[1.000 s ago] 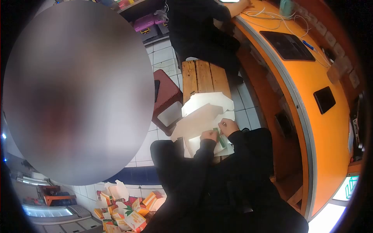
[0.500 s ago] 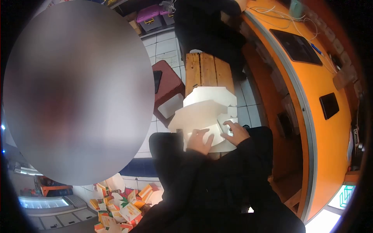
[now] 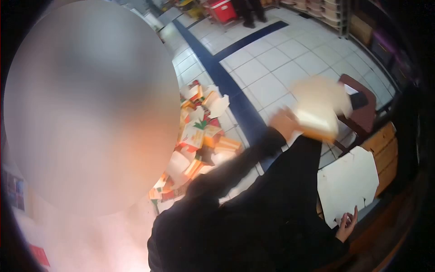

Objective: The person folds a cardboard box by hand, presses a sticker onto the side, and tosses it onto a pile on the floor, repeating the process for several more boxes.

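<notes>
My left hand (image 3: pixel 284 124), blurred by motion, is held out to the left over the floor and grips a folded paper food box (image 3: pixel 315 113) by its near side. The box is white inside with orange on its lower outside, and its lid flap stands up. At the lower right lies a flat white carton sheet (image 3: pixel 348 181) on a wooden bench (image 3: pixel 386 152). My right hand (image 3: pixel 347 226) is at the sheet's near edge, fingers apart and stretched. To the left, a heap of folded boxes (image 3: pixel 204 136), white, orange and red, sits on the floor.
Beyond the bench stands a maroon stool (image 3: pixel 367 99) with a dark flat object (image 3: pixel 359 100) on it. White floor tiles with a blue stripe (image 3: pixel 231 81) run behind. A red container (image 3: pixel 222 10), a person's legs (image 3: pixel 249 11) and a shelf rack (image 3: pixel 342 20) are at the back.
The view has swung left toward the heap. My left hand has carried the folded box off the sheets on the bench, out to the left. My right hand stays by the bench.
</notes>
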Demonstrator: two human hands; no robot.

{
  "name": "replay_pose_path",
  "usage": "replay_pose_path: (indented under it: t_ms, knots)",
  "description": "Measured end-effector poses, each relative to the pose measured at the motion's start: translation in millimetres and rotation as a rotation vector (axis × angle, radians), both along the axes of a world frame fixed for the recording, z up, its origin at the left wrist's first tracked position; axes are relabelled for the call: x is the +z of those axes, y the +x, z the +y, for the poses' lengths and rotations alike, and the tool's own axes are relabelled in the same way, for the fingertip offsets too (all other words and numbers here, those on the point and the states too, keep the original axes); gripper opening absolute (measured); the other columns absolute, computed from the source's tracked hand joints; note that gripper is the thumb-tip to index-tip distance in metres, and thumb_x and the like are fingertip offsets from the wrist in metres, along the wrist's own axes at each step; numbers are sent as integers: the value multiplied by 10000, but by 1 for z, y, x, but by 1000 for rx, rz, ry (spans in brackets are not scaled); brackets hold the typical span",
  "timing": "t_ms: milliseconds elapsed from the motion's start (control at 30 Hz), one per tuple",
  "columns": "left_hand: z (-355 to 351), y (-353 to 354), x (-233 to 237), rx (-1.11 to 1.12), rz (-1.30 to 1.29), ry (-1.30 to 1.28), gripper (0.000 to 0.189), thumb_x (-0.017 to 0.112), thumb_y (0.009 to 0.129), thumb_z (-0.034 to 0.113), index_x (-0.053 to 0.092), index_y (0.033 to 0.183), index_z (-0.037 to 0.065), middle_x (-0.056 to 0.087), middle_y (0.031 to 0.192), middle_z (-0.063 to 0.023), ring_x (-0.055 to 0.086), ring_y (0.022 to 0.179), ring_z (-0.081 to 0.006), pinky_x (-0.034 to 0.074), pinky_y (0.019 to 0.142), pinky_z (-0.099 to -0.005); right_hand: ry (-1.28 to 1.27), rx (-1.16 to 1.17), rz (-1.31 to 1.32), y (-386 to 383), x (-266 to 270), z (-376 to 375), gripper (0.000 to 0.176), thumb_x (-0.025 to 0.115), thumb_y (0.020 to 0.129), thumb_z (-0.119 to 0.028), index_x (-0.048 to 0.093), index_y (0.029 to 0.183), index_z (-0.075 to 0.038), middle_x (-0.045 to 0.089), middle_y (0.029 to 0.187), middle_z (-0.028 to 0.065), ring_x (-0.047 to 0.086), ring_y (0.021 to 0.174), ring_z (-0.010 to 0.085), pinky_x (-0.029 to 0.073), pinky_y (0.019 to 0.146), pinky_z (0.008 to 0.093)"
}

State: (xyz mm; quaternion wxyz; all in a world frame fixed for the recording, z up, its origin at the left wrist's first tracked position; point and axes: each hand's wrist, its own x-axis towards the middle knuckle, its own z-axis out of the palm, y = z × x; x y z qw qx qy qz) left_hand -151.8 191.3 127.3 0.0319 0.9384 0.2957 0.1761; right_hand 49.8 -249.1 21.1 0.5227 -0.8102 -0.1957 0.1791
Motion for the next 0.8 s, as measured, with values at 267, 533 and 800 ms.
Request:
replay_pose_path:
  t_ms: [267,533,800]
  knots:
    - [152,-359,113,1636,127,217,608,669,796,511,564,1215,83,611,1143,-181,603,1100,-355,466,942,-477,0,-33,110,-3,-10,15,549,577,972,-246,383,1484,-213,523,992,47,509,788,121,449,695,277]
    - [113,-202,-104,864,332,-264,626,715,770,320,481,1310,109,631,1158,-184,611,1077,-389,487,905,-510,-45,-53,118,4,-14,11,554,598,968,-262,390,1479,-206,526,1012,74,518,805,147,463,701,315]
    - [-84,79,-60,-33,-49,-438,394,614,877,313,592,1142,22,644,1035,-219,612,991,-382,479,873,-487,-307,-354,37,35,-110,-51,594,632,940,-293,424,1419,-10,550,1238,228,571,1090,295,512,847,380]
